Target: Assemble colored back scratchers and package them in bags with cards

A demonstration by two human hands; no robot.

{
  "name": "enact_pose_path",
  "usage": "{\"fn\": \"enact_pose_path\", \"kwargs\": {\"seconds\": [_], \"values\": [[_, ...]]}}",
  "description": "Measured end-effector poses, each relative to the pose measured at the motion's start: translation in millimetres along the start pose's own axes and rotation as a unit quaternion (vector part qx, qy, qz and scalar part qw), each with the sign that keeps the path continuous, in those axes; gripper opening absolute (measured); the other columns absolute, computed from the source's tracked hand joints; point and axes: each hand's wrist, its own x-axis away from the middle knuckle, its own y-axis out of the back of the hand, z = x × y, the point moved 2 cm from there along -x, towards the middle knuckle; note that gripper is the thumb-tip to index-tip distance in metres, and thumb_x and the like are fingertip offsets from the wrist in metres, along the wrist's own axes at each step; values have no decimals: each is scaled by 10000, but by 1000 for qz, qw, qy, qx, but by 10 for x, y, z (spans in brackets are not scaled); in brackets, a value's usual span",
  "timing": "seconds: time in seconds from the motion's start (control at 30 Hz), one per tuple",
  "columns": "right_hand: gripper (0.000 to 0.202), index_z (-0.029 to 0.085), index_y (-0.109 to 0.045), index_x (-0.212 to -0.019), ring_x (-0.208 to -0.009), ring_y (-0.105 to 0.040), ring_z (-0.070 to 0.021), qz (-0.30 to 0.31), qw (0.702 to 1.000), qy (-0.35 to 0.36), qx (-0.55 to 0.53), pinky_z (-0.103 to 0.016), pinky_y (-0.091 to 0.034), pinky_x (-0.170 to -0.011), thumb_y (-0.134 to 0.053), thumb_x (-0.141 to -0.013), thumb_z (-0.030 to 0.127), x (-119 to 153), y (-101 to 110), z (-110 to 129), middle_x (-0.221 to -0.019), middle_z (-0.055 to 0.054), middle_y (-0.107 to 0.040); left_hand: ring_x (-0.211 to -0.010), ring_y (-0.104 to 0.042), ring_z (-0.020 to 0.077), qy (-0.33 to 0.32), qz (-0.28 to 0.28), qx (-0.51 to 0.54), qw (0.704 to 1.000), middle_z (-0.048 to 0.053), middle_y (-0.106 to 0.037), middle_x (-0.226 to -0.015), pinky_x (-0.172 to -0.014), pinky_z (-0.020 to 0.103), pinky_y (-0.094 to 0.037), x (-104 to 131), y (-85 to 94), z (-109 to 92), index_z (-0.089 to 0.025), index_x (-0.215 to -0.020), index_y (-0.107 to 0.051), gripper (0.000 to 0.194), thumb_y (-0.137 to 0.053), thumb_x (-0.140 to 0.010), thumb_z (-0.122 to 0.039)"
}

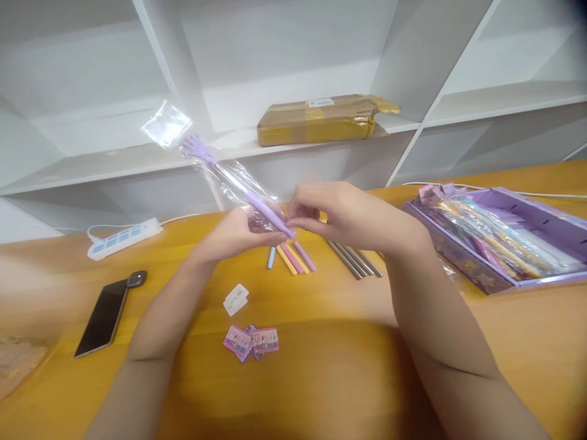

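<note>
A purple back scratcher (pixel 266 211) with a hand-shaped head and a metal rod lies slantwise inside a clear plastic bag (pixel 229 177), raised above the table. My left hand (pixel 233 235) is closed around its purple handle through the film. At the handle's lower end, my right hand (pixel 328 211) pinches the bag's edge between thumb and fingers; the exact grip is partly hidden. Beneath my hands lie several coloured handles (pixel 293 260) in blue, yellow, pink and purple. Several metal tubes (pixel 355 260) rest to their right.
At right stands a purple display box (pixel 499 284) with bagged back scratchers (pixel 499 232). Small printed cards (pixel 252 342) and white labels (pixel 235 299) lie in front. A phone (pixel 101 318), a dark mouse-like object (pixel 136 279) and a power strip (pixel 123 238) are left; a taped carton (pixel 325 119) sits on the shelf.
</note>
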Motion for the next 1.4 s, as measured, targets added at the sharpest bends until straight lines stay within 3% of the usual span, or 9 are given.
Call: {"fn": "enact_pose_path", "kwargs": {"seconds": [0.17, 0.3, 0.47, 0.6, 0.73, 0.97, 1.1, 1.27, 1.4], "values": [[371, 192, -690, -1039, -882, -609, -195, -7, 998, -51, 31, -329, -388, -804, -508, -1185, 481, 25, 54, -7, -1002, -72, -732, -946, -810, 219, -6, -20, -11, 1000, 115, -854, -1079, -864, 308, -673, 17, 13, -48, -154, -1103, -850, 428, -1033, -824, -422], [557, 182, -697, -994, -828, -581, -181, 44, 997, -66, 13, -328, -365, -773, -416, -1201, 615, 10, 20, -18, -958, -74, -717, -943, -800, 213, -22, -16, -6, 1000, 113, -849, -1112, -843, 296, -667, 25, 18, -65, -164, -1092, -855, 411, -1037, -818, -410], [606, 187, -730, -983, -773, -570, -149, 96, 993, -65, -28, -314, -363, -738, -501, -1155, 721, -32, -73, 15, -923, -41, -712, -1058, -784, 218, -40, -1, -11, 999, 97, -829, -1162, -916, 289, -641, 52, -8, -85, -179, -1091, -850, 343, -1020, -842, -345], [608, 178, -712, -905, -698, -516, -133, 113, 991, -71, -12, -314, -337, -701, -505, -1164, 688, -37, -96, 39, -855, -37, -687, -1087, -771, 226, -41, 13, -35, 998, 101, -811, -1178, -940, 309, -631, 77, -30, -114, -181, -1085, -824, 336, -996, -874, -378], [565, 179, -774, -992, -734, -558, -142, 119, 991, -58, -26, -309, -366, -709, -523, -1168, 655, -33, -87, 49, -917, -49, -730, -1076, -775, 217, -52, 32, -35, 998, 99, -799, -1213, -924, 306, -646, 83, -27, -103, -184, -1083, -807, 338, -979, -899, -410], [515, 224, -861, -1150, -796, -634, -151, 131, 989, -50, -47, -301, -397, -718, -557, -1163, 639, -32, -87, 50, -1019, -52, -791, -937, -780, 157, -56, 50, -18, 997, 107, -781, -1314, -883, 284, -669, 76, -38, -76, -200, -1259, -778, 421, -959, -935, -399], [510, 239, -875, -1136, -769, -632, -143, 132, 989, -44, -57, -303, -408, -718, -546, -1171, 627, -36, -87, 60, -1023, -42, -803, -939, -767, 152, -73, 37, -21, 996, 89, -775, -1225, -863, 263, -653, 72, -55, -89, -189, -1174, -753, 381, -974, -916, -364], [426, 220, -878, -1156, -893, -707, -162, 127, 989, -29, -69, -297, -456, -814, -564, -1185, 507, -42, -82, 86, -1110, -60, -827, -843, -751, 133, -79, 45, 14, 996, 32, -743, -1091, -794, 271, -656, 70, -87, -91, -201, -1168, -712, 365, -964, -920, -294], [410, 227, -884, -1147, -892, -711, -167, 122, 990, -28, -65, -294, -456, -818, -568, -1185, 486, -38, -86, 76, -1107, -60, -831, -808, -744, 144, -67, 46, 16, 997, 9, -726, -954, -774, 287, -651, 69, -107, -84, -204, -1160, -694, 358, -948, -946, -336]]}}
